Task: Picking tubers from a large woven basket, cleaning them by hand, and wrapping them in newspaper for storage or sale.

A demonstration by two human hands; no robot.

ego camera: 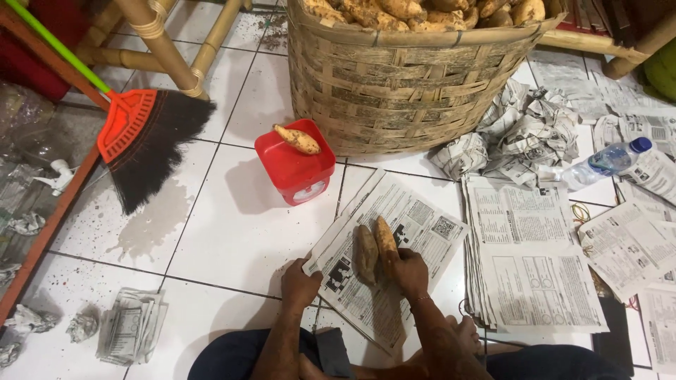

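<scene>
Tubers (375,250), two, brown and elongated, earth-dusted, lie side by side on a newspaper sheet (415,218) at lower centre of frame. Right hand (410,272) curls closed around the lower end of the right tuber. Left hand (300,284), fingers bent, pinches the sheet's left edge. Woven basket (394,91) at upper centre.

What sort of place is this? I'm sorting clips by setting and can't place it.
Probably a home or small shop floor used for packing produce: a woven basket heaped with tubers, newspaper stacks on white tiles, and a broom nearby.
</scene>
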